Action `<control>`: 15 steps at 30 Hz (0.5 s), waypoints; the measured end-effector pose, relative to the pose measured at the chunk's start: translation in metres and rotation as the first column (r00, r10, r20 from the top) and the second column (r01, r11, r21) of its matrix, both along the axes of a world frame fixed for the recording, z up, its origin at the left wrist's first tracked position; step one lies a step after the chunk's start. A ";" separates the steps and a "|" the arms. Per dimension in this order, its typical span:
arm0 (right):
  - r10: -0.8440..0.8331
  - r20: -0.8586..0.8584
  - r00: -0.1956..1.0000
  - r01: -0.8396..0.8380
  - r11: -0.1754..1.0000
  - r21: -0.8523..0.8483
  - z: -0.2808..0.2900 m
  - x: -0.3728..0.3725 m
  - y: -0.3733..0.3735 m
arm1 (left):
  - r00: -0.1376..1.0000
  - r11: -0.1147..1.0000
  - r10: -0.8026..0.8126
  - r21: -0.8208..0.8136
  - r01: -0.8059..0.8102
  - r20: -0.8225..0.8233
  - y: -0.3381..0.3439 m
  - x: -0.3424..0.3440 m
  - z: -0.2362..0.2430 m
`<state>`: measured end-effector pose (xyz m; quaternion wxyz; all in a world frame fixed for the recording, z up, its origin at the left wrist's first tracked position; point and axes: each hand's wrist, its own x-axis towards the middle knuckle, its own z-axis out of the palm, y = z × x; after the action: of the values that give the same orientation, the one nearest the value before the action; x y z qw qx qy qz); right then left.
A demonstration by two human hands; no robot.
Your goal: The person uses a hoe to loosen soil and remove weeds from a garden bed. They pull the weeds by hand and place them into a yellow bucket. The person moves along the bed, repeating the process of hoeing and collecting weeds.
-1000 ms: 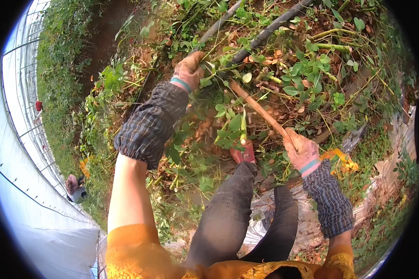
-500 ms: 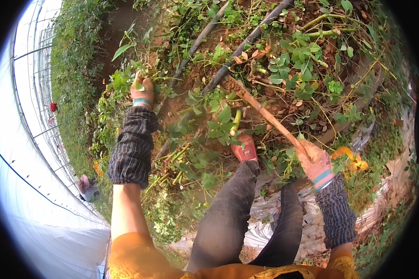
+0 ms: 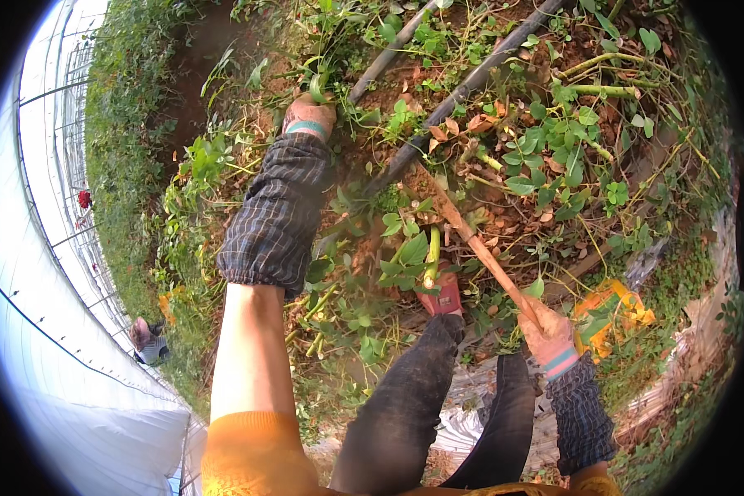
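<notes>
My left hand (image 3: 309, 114), in a soiled glove with a teal cuff, reaches out among green weeds (image 3: 322, 70). Its fingers look curled round their stems, though leaves partly cover the fingertips. In my right hand (image 3: 548, 333), also gloved, is the end of a wooden handle (image 3: 492, 263). The handle slants up and left to the soil beside a black pipe (image 3: 471, 83); whatever head it has cannot be made out. A thick cut green stem (image 3: 432, 258) stands between the handle and my leg.
A second black pipe (image 3: 393, 51) runs roughly alongside the first. Cut stems (image 3: 608, 91) and leafy shoots lie at right, near a yellow-orange plastic piece (image 3: 616, 310). My red shoe (image 3: 445, 295) is close to the thick stem. Another person (image 3: 147, 341) is far left, by white sheeting.
My left hand has moved right and farther out, from leafy growth at the left into weeds near the pipe. My right hand keeps its hold, slightly lower in view. The view has shifted a little.
</notes>
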<state>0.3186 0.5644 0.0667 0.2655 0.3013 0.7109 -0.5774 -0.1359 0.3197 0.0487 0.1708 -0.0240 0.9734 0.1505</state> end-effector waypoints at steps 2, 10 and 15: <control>-0.026 0.003 1.000 0.026 0.999 -0.029 -0.002 0.004 -0.005 | 0.996 0.969 0.005 0.245 0.017 -0.089 -0.020 0.016 -0.009; -0.066 0.066 0.996 0.071 0.994 -0.080 0.005 0.028 0.004 | 0.998 0.957 -0.058 0.286 0.054 0.006 0.045 0.036 0.043; -0.116 0.063 0.991 0.121 0.989 -0.084 -0.009 0.044 -0.004 | 0.871 0.869 -0.492 0.064 0.490 0.002 0.157 0.046 0.022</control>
<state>0.3622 0.5607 0.0581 0.2641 0.3478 0.6576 -0.6139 -0.0898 0.4769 0.0711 0.2129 0.2279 0.9409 0.1318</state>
